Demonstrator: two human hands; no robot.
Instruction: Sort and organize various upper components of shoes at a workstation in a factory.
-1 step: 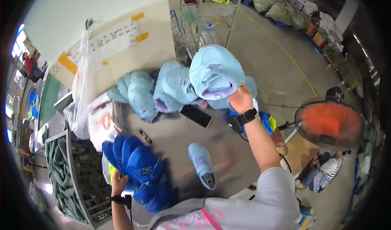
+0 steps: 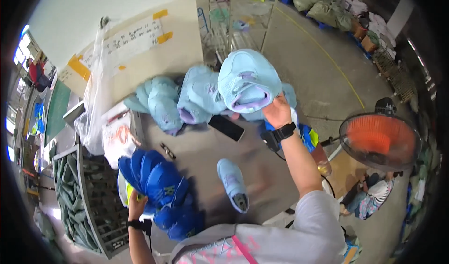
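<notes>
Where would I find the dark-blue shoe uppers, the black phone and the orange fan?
Dark-blue shoe uppers (image 2: 162, 188): head view, side of an upper mid-pile.
Black phone (image 2: 226, 128): head view, middle of its dark face.
Orange fan (image 2: 378, 141): head view, orange middle behind the round guard.

My hands: two, the left hand (image 2: 136, 204) and the right hand (image 2: 279, 112).
Dark wristbands (image 2: 284, 132) on me: two.
Pale-blue upper (image 2: 245, 69) at my right hand: one plainly seen.
Pale-blue uppers (image 2: 201, 91) bunched behind: several, overlapping; I can't count them.
Dark-blue uppers (image 2: 161, 179): several, too nested for me to count.
Lone pale-blue shoe (image 2: 231, 177): one.
Black phone (image 2: 226, 128): one.
Fan (image 2: 380, 140): one.
</notes>
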